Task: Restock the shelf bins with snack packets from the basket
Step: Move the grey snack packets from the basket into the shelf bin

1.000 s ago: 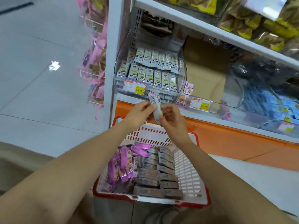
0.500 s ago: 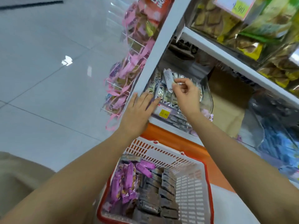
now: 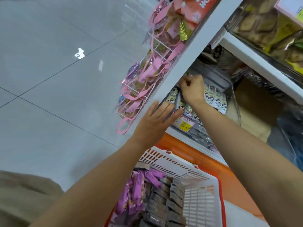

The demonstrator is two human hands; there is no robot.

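A right hand [image 3: 192,89] reaches deep into the clear bin [image 3: 229,89], fingers pinched on what looks like a packet [image 3: 177,98] being tucked into the left end of the row; the view leaves the grip partly hidden. The left hand [image 3: 155,122], fingers spread and holding nothing, rests flat by the bin's front edge. The risk, judging from the tight row: a push could tip neighbouring packets or leave the new one askew against the post [image 3: 193,51]. The packets are slim, pale, cartoon-printed and stand upright. More, grey and purple, wait in the basket [image 3: 201,192] below.
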